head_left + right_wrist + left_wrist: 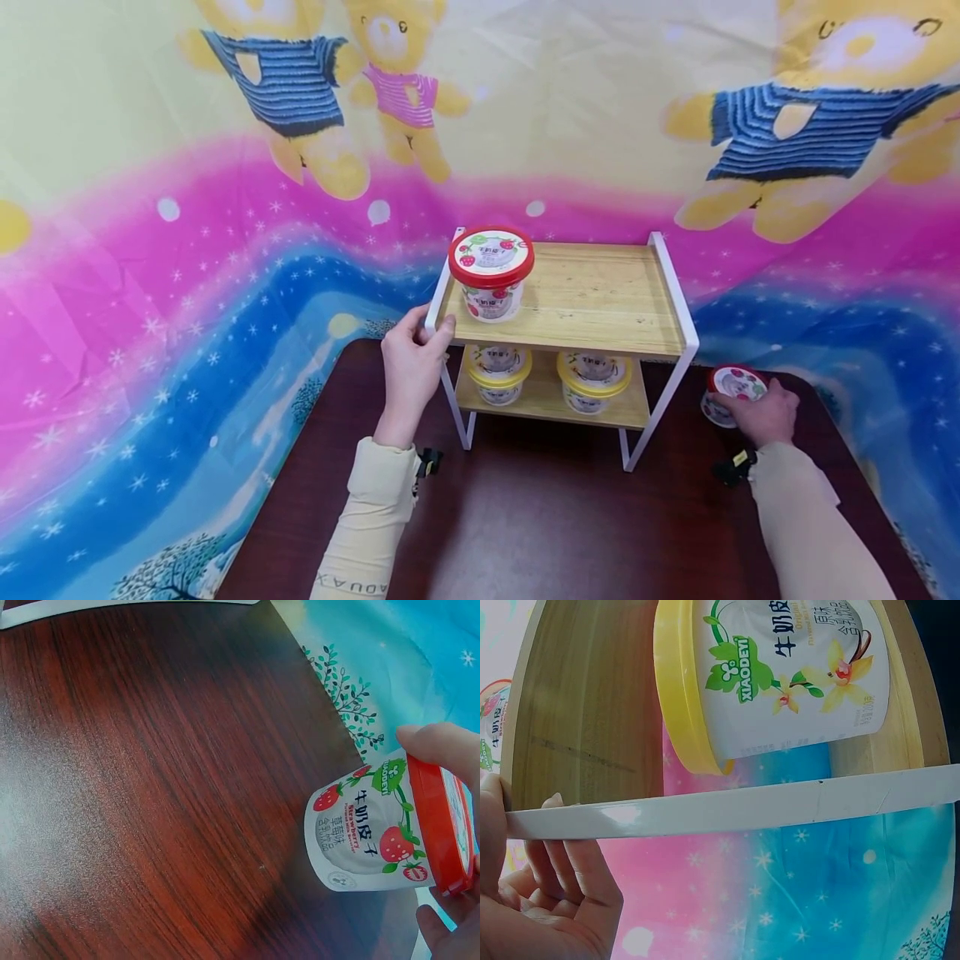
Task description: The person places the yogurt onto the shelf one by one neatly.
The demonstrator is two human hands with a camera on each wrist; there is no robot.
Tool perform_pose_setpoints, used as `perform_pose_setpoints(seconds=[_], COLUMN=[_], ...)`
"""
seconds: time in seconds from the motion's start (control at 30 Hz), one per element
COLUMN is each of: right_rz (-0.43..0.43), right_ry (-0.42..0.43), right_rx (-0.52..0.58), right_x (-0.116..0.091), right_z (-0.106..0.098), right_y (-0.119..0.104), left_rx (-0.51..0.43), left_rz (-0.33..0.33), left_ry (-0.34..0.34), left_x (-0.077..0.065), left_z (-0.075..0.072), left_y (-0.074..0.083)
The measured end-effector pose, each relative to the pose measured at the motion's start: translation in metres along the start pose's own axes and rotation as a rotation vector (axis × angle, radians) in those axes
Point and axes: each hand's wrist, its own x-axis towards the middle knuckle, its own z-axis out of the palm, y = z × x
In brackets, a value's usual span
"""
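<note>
A two-tier wooden shelf [592,308] with a white metal frame stands on the dark table. My left hand [411,358] grips its upper left front corner; in the left wrist view, fingers curl around the white frame bar [705,810]. On the top board, at the left, sits a red-lidded tub [491,279]. At the right, my right hand [768,414] holds another red-lidded tub [717,408] by its lid. The right wrist view shows strawberries on that tub [367,832]; whether its base touches the table is unclear.
Two yellow-lidded tubs, a left one [500,390] and a right one [592,392], sit on the lower board. The dark wood table [570,525] extends in front of the shelf. A cartoon-bear cloth [585,125] hangs behind and around it.
</note>
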Motion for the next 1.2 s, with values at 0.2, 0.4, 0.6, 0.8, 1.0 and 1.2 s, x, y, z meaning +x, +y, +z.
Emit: perform_pose_setpoints(seconds=[0.2,0.4,0.6,0.8,1.0,1.2], right_rz=[0.000,-0.011,-0.005,-0.022,-0.038,-0.043], right_ry=[0.006,0.006,0.038,0.053,0.073,0.095], right_rx=[0.025,0.114,0.153,0.182,0.208,0.226], right_x=[-0.002,-0.007,-0.010,-0.010,-0.011,-0.015], right_z=[0.000,0.004,0.008,0.014,0.019,0.022], right_y=[0.002,0.006,0.007,0.011,0.017,0.018], left_rx=[-0.004,-0.002,0.000,-0.008,-0.009,-0.010], left_rz=[-0.005,-0.006,-0.004,0.000,0.001,0.000], left_ry=[0.001,-0.001,0.002,0.003,0.001,0.006], left_x=[0.000,0.000,0.001,0.001,0.000,0.000], left_z=[0.000,0.001,0.000,0.000,0.001,0.000], left_y=[0.001,0.000,0.000,-0.001,-0.001,0.000])
